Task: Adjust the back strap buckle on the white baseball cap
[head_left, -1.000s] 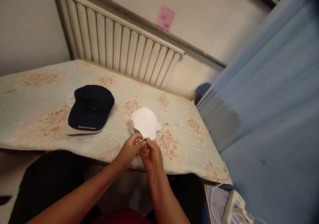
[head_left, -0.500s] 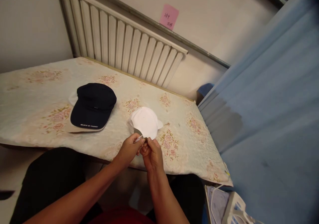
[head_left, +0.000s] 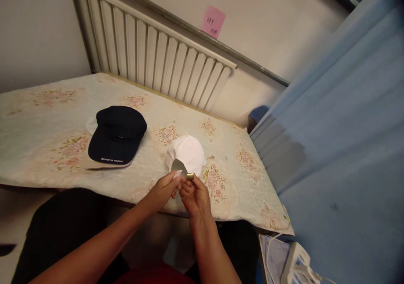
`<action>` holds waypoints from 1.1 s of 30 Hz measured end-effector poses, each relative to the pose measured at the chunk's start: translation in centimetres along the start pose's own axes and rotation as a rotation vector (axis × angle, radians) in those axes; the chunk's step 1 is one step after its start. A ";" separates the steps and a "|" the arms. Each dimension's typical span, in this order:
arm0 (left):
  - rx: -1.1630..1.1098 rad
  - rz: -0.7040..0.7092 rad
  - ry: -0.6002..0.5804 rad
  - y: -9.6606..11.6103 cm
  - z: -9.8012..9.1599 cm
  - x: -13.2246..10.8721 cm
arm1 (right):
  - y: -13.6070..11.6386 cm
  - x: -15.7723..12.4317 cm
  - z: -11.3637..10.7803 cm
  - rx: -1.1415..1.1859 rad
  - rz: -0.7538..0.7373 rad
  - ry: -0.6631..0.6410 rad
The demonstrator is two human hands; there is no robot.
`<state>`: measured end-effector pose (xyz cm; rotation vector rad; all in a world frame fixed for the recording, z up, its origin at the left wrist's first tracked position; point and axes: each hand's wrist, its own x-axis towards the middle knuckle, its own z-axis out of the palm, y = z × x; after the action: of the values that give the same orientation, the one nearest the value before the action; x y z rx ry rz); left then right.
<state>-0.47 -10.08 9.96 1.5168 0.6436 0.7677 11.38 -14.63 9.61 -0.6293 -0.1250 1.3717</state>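
Note:
A white cap (head_left: pixel 188 153) lies on the floral tablecloth (head_left: pixel 47 120) near the table's front edge. Just in front of it my left hand (head_left: pixel 164 188) pinches the end of the cap's white rear strap (head_left: pixel 177 173). Beside it my right hand (head_left: pixel 195 193) pinches the small brass buckle (head_left: pixel 190 176) on that strap. Both hands touch each other at the fingertips. A dark navy cap (head_left: pixel 115 135) with small white lettering on its brim rests to the left, on top of a lighter cap whose edge shows beneath it.
A white ribbed radiator (head_left: pixel 158 52) stands behind the table under a pink sticky note (head_left: pixel 213 22). A blue curtain (head_left: pixel 341 128) fills the right side. White plastic items and papers (head_left: pixel 293 261) lie low at the right. My dark-clothed lap (head_left: pixel 63 229) is below the table edge.
My hands have shifted slightly apart and upward; the strap end now shows in my left fingers and the brass buckle shows at my right fingertips. The white cap has turned a little.

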 end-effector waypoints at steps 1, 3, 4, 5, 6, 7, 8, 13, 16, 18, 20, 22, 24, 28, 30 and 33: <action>0.112 0.044 0.013 0.1 -0.1 -0.1 | -0.2 -0.1 0.0 0.008 0.011 -0.002; 0.378 0.205 0.073 0.1 -0.2 -0.5 | -0.7 -0.4 0.2 0.024 0.026 -0.012; 0.512 0.308 0.115 0.0 -0.2 -0.7 | -1.0 -0.5 0.2 0.034 0.028 -0.020; 0.634 0.408 0.162 -0.2 -0.2 -1.1 | -1.2 -0.6 0.2 0.045 0.028 -0.029; 0.745 0.492 0.202 -0.4 -0.2 -1.4 | -1.5 -0.6 0.2 0.056 0.027 -0.039; 0.845 0.565 0.237 -0.6 -0.2 -1.7 | -1.7 -0.7 0.2 0.064 0.026 -0.046; 0.924 0.628 0.268 -0.8 -0.2 -2.0 | -1.8 -0.7 0.1 0.069 0.025 -0.050; 1.032 0.790 0.312 -1.4 -0.9 -2.3 | -2.1 -0.6 -0.5 0.082 0.024 -0.048; 0.938 0.821 0.262 -1.1 -1.5 -2.0 | -2.2 -0.6 -0.5 0.092 0.022 -0.045; 0.899 0.811 0.213 -0.9 -1.8 -1.8 | -2.3 -0.7 -0.4 0.093 0.017 -0.044; 0.879 0.792 0.161 -0.7 -2.0 -1.8 | -2.4 -0.7 -0.3 0.087 0.010 -0.042; 0.841 0.782 0.124 -0.7 -2.1 -1.9 | -2.5 -0.8 -0.3 0.071 0.005 -0.036; 0.788 0.762 0.125 -0.9 -2.2 -2.2 | -2.6 -0.8 -0.3 0.049 0.004 -0.028; 0.701 0.613 0.198 -1.6 -2.4 -3.1 | -2.8 -1.0 -0.4 0.020 -0.004 -0.013; 0.655 0.549 0.186 -2.0 -2.6 -3.5 | -2.8 -1.0 -0.5 0.033 0.000 -0.015; 0.585 0.510 0.109 -2.0 -2.6 -3.6 | -2.7 -1.0 -0.5 0.064 0.018 -0.031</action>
<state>-4.64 -11.05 7.74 2.2363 0.5947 1.1131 13.76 -15.94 10.83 -0.5574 -0.1000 1.3974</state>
